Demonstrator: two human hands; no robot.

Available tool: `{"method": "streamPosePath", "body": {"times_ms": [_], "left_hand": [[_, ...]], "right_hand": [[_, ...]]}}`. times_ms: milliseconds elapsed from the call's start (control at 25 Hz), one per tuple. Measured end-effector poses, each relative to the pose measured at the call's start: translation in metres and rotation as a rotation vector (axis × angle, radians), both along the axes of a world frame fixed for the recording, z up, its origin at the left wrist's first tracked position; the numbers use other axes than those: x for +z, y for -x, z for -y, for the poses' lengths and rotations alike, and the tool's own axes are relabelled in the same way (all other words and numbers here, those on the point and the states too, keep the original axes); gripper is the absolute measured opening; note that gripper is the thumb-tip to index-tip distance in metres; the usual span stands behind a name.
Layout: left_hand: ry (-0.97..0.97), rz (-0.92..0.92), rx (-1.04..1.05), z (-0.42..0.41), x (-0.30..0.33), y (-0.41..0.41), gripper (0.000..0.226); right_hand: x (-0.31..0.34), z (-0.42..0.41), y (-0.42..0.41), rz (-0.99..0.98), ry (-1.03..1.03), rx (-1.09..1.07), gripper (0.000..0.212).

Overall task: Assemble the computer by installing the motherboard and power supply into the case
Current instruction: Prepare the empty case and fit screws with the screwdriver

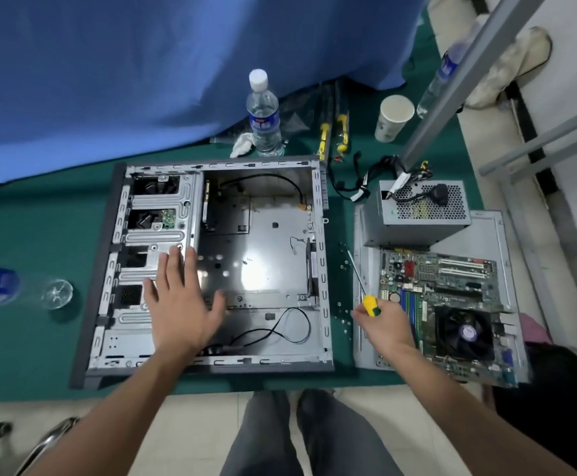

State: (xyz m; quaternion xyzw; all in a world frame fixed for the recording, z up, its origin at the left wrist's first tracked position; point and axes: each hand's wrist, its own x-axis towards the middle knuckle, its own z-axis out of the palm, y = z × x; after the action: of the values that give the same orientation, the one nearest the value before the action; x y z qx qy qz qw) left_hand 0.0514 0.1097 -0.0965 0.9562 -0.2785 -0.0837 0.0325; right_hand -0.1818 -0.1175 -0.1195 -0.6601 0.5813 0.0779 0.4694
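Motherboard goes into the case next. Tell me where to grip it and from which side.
Judging by its pose, grip the motherboard by its bare long edges, from above. It lies flat on the side panel, and the cooler fan and slots fill its face. The right hand must first drop the screwdriver.

Bright, even light from above; white glare on the case (263, 266) floor. Edges bend and blur, especially left.

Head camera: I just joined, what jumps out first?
The open, empty computer case lies flat mid-table, with the left hand spread over its drive bays. To its right, the right hand grips a yellow screwdriver, beside the motherboard and power supply, which lie outside the case.
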Motion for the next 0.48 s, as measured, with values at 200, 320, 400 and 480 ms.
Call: {"method": "streamPosePath", "body": {"times_ms": [200,320,400,480], "left_hand": [[0.015,0.002,0.021,-0.002,-0.002,0.006,0.088],[0.011,0.013,0.025,0.0,-0.003,0.005,0.088],[0.004,0.017,0.023,0.002,-0.004,0.003,0.088],[0.0,0.009,0.022,0.002,-0.004,0.003,0.088]], "right_hand": [[-0.033,-0.007,-0.028,-0.109,0.105,0.033,0.013],[-0.047,-0.01,-0.032,-0.174,0.131,0.073,0.011],[-0.053,-0.012,-0.032,-0.169,0.138,0.078,0.014],[-0.05,-0.012,-0.031,-0.112,0.143,0.052,0.016]]}}
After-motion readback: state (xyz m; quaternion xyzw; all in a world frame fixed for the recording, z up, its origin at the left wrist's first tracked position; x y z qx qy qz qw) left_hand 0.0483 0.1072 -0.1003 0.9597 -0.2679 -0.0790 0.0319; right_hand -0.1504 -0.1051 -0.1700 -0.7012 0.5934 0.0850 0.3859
